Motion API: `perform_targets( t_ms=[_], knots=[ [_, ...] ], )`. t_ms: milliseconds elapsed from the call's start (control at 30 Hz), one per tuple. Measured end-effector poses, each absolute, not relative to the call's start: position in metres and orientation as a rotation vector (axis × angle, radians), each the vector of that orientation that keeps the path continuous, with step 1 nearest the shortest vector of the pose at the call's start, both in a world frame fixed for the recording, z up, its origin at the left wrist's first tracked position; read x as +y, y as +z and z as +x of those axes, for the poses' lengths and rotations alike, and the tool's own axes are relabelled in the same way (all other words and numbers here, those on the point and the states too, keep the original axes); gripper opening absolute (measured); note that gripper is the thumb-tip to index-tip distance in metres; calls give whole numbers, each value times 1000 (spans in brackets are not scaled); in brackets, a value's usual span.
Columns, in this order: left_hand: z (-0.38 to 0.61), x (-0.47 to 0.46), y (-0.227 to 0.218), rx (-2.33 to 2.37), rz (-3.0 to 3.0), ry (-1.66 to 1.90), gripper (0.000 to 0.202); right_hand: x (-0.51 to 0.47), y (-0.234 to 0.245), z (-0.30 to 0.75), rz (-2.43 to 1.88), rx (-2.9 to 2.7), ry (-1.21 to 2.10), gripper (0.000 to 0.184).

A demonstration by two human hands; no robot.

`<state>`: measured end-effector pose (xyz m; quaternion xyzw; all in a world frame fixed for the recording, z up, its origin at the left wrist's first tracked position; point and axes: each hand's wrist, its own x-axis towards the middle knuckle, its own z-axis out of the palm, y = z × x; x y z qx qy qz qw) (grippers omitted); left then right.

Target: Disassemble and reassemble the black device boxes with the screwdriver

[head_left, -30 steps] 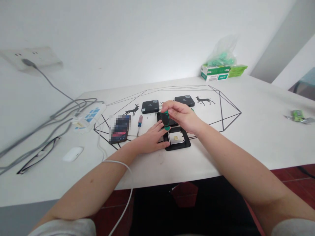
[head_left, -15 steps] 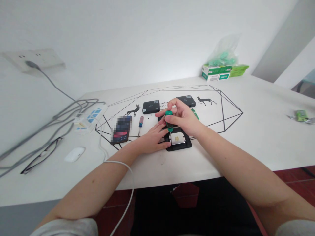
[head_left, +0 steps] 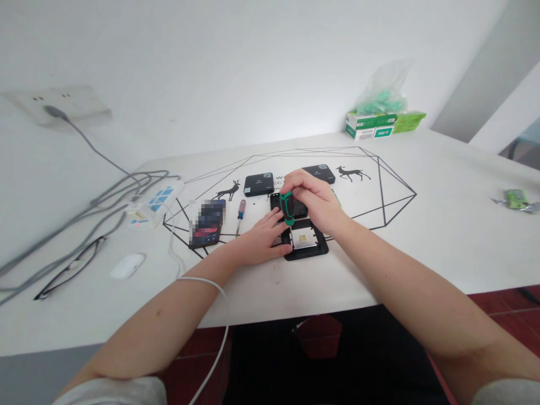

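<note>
My right hand [head_left: 314,197] is closed around the top of a green and black screwdriver [head_left: 287,208]. The screwdriver stands nearly upright, its shaft pointing down at the left side of an opened black device case [head_left: 317,253]. Inside that case lies a silvery metal plate [head_left: 310,236] with a small gold-coloured square. My left hand [head_left: 268,239] rests low beside the case, fingers stretched out and apart, the thumb touching its left edge. Behind the screwdriver is another black casing part [head_left: 276,201], largely covered by my right hand. A bit of green board [head_left: 336,197] peeks out beyond that hand.
Two closed black boxes [head_left: 259,184] sit further back. Left of my hands lie a second screwdriver [head_left: 241,211], a phone [head_left: 208,222], a mouse [head_left: 127,265], glasses [head_left: 71,267] and a power strip [head_left: 156,205]. A white cable [head_left: 219,289] crosses my left forearm. Small cartons [head_left: 371,124] stand at the back right.
My right hand's fingers have shifted around the screwdriver handle, and more of the handle shows now. The handle's top has moved slightly left. My left hand and the case stay put.
</note>
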<state>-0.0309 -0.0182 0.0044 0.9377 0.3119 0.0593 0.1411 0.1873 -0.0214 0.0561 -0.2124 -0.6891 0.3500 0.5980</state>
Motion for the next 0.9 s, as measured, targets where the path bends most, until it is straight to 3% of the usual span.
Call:
perform_targets(
  t_ms=[167, 300, 433, 567, 733, 900],
  knots=[
    [-30, -20, 7, 873, 2706, 208, 69, -30, 58, 183, -469, -1492, 1039, 6],
    [-29, -20, 9, 823, 2704, 249, 66, -35, 56, 178, -500, -1471, 1187, 44],
    [-28, -19, 8, 838, 2704, 256, 67, -36, 55, 179, -470, -1480, 1275, 34],
    [-29, -19, 7, 851, 2696, 233, 70, -35, 57, 183, -478, -1587, 1103, 10],
    [-31, -20, 7, 877, 2674, 217, 68, -30, 58, 187, -527, -1737, 729, 22],
    [-30, -21, 10, 870, 2689, 205, 66, -31, 59, 187, -482, -1718, 739, 23]
  ],
)
